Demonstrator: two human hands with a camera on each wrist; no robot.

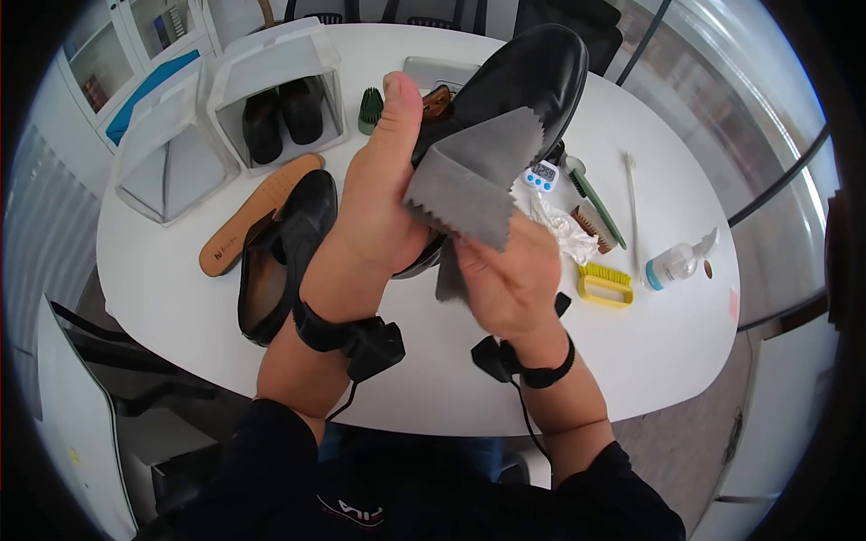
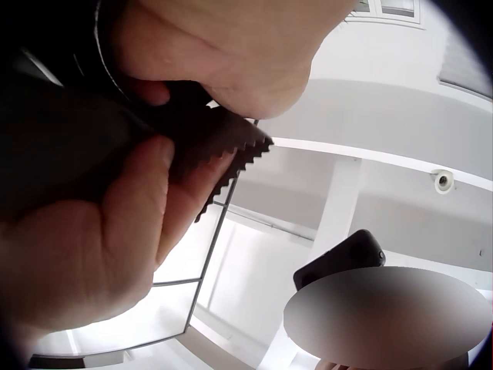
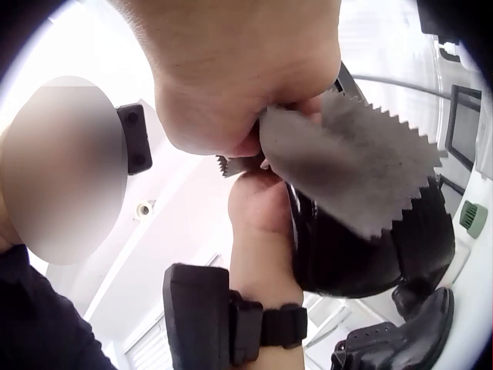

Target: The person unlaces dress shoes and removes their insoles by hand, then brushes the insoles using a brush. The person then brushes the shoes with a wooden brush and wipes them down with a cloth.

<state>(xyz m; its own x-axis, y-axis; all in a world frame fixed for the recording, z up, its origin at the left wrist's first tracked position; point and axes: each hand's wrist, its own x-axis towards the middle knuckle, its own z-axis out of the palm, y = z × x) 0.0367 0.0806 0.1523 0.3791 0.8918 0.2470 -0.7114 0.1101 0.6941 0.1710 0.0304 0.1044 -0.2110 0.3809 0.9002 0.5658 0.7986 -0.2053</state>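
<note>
My left hand (image 1: 383, 194) grips a black leather shoe (image 1: 541, 72), held up over the table with its toe pointing away to the upper right. The left thumb points up beside the shoe. A grey cloth (image 1: 478, 176) with zigzag edges is pinched in my right hand (image 1: 516, 275) and lies over the near part of the shoe. In the right wrist view the cloth (image 3: 354, 162) hangs across the shoe's side (image 3: 347, 262). The left wrist view shows the right fingers (image 2: 139, 185) at the cloth's toothed edge, close under the left palm.
A second black shoe (image 1: 311, 221) and a tan insole (image 1: 262, 212) lie left on the white table (image 1: 397, 379). Two clear-fronted boxes stand behind, one holding dark shoes (image 1: 302, 113). At right are a timer (image 1: 541, 176), crumpled tissue (image 1: 564, 230), a yellow brush (image 1: 606, 284) and a spray bottle (image 1: 672, 266).
</note>
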